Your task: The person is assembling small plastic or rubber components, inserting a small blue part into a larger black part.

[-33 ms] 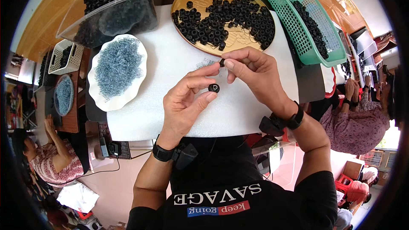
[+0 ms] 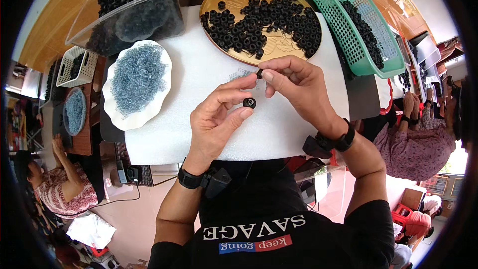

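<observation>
My left hand (image 2: 214, 119) pinches a small round black ring-shaped part (image 2: 249, 103) between thumb and fingers, its hollow side facing up, with a pale ring showing inside. Just beyond it, my right hand (image 2: 298, 84) grips a second black part (image 2: 259, 73) between thumb and forefinger. The hands are close together over a white foam sheet (image 2: 194, 144). Behind the left fingers, a few tiny clear bluish rings (image 2: 240, 73) lie on the sheet. A gold round tray (image 2: 279, 45) beyond my hands carries many loose black parts.
To the left, a scalloped white plate (image 2: 117, 114) holds a heap of clear bluish rings. A clear plastic bin (image 2: 149, 17) of black parts stands at the back left, a green basket (image 2: 366, 62) with more at the right. Co-workers (image 2: 64, 179) sit on both sides.
</observation>
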The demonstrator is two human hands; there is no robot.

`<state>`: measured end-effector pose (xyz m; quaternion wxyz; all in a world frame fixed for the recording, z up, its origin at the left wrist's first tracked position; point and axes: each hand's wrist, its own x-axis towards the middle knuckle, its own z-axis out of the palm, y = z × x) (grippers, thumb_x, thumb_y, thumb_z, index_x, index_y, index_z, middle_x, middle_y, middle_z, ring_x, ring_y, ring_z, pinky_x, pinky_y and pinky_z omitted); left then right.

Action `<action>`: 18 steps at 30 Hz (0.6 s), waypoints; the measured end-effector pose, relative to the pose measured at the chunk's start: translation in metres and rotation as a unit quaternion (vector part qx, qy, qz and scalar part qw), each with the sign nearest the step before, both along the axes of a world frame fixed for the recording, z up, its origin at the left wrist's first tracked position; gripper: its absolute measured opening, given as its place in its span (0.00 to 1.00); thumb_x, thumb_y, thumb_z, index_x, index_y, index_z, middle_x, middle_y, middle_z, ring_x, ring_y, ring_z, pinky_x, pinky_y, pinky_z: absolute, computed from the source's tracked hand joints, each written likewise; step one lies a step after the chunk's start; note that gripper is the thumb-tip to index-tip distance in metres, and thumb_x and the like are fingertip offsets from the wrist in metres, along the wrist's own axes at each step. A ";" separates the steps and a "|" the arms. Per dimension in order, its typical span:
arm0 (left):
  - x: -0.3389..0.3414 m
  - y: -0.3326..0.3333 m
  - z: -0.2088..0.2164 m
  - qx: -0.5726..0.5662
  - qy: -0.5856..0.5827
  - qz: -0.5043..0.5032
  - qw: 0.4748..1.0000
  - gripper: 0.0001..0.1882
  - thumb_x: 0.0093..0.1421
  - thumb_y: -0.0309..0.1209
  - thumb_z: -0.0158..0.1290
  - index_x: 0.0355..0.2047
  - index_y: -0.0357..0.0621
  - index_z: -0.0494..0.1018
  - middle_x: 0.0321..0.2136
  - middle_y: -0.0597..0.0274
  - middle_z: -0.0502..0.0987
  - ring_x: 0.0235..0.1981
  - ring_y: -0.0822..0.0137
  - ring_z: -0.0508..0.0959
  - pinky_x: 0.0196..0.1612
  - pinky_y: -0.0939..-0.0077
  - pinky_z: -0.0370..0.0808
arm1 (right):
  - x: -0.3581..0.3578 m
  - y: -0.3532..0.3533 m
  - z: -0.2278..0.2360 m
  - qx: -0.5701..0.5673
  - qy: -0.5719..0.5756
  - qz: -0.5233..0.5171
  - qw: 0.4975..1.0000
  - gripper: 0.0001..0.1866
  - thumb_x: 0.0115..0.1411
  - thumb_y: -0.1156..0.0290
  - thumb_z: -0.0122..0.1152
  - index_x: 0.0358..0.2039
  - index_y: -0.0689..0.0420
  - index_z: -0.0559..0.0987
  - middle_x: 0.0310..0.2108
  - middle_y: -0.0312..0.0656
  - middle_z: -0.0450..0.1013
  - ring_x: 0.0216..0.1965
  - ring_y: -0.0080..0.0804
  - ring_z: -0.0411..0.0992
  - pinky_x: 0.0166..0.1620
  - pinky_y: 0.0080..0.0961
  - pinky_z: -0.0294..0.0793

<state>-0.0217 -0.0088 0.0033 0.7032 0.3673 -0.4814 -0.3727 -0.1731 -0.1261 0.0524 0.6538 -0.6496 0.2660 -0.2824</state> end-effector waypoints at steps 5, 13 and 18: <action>-0.002 0.002 0.005 0.046 0.085 -0.023 0.995 0.14 0.60 0.18 0.54 0.46 0.35 0.72 0.49 0.46 0.74 0.50 0.62 0.76 0.52 0.69 0.76 | -0.004 0.004 0.001 -0.031 -0.014 0.008 0.999 0.10 0.63 0.76 0.57 0.45 0.62 0.78 0.35 0.38 0.77 0.32 0.19 0.74 0.36 0.17 0.75; -0.002 0.004 0.004 0.099 0.055 -0.007 0.994 0.13 0.63 0.20 0.51 0.48 0.34 0.71 0.39 0.54 0.79 0.35 0.70 0.80 0.39 0.78 0.79 | -0.005 0.008 0.005 -0.320 0.007 0.034 0.947 0.11 0.56 0.79 0.63 0.40 0.60 0.80 0.33 0.40 0.77 0.30 0.21 0.74 0.34 0.18 0.76; -0.001 0.003 0.005 0.113 0.050 -0.007 0.992 0.14 0.63 0.20 0.52 0.49 0.34 0.72 0.38 0.56 0.78 0.34 0.72 0.79 0.38 0.80 0.79 | -0.002 0.009 0.005 -0.352 0.023 0.034 0.935 0.10 0.55 0.80 0.63 0.39 0.59 0.80 0.34 0.40 0.77 0.30 0.22 0.74 0.32 0.18 0.75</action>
